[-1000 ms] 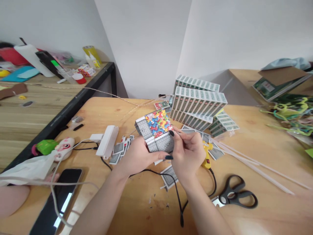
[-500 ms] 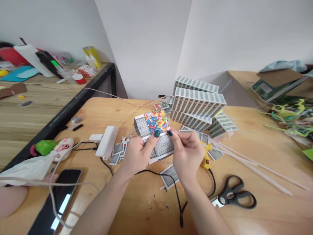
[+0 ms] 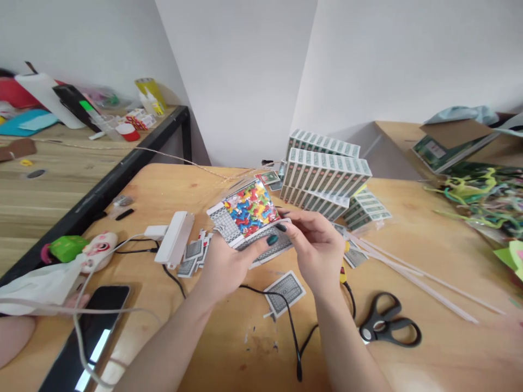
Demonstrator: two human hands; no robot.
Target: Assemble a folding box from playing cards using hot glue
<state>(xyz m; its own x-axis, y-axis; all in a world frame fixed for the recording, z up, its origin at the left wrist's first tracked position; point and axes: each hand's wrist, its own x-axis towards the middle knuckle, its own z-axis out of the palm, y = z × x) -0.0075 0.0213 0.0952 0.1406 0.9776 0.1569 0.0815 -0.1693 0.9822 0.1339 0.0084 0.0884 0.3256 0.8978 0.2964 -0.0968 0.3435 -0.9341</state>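
Note:
A small box made of grey-patterned playing cards (image 3: 227, 224) is held up over the table, tilted. Small colourful pieces (image 3: 252, 209) show across its face. My left hand (image 3: 229, 267) grips its left and lower side, thumb along the front edge. At the right corner my right hand (image 3: 318, 250) pinches the card edge between thumb and fingers. Below lies a loose playing card (image 3: 286, 293), face down. More cards (image 3: 193, 253) are scattered left of the box. Partly hidden behind my right hand is a yellow tool (image 3: 342, 272) with a black cable.
Stacked card packs (image 3: 327, 174) stand at the back right. Black-handled scissors (image 3: 382, 324) and long translucent sticks (image 3: 420, 279) lie on the right. On the left are a phone (image 3: 92, 326), a white power strip (image 3: 175, 239) and cables. Another person's arm (image 3: 14, 337) shows at the left edge.
The box has tipped and shifted slightly left, showing more of the colourful pieces. My left thumb has slid lower along its edge, and my right fingers have moved behind the right corner.

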